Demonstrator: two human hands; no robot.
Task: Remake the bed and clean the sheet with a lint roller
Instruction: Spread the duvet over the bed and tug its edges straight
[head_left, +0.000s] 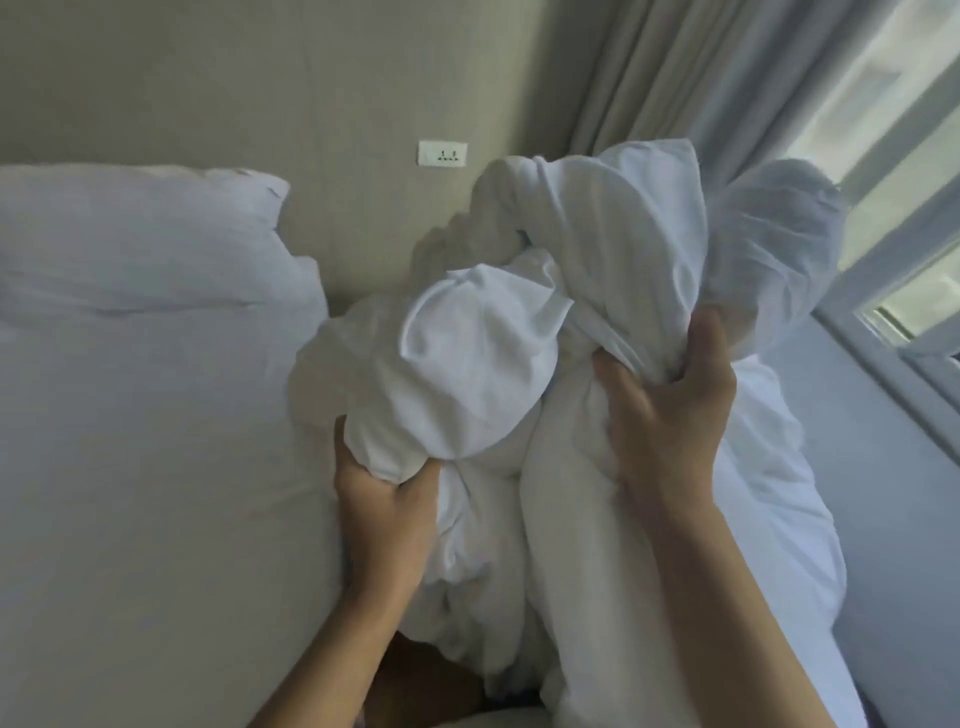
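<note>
**Both hands gripping a bunched white duvet over the bed**

Head view: A crumpled white duvet (545, 415) is bunched up in the middle of the scene, lifted above the right side of the bed (156, 493), its folds reaching up in front of the far wall. The left hand (387, 514) grips a rounded fold from below, fingers (415, 480) curled into the fabric. The right hand (670, 410) clutches a twisted gather higher up and to the right, thumb and fingers pinching the cloth tightly. A smooth white sheet covers the bed on the left, and a white pillow (135, 234) lies at the far left against the beige wall. A wall socket (442, 154) sits on the wall above the duvet. Grey curtains (701, 78) hang far right beside a window (893, 171).
</note>
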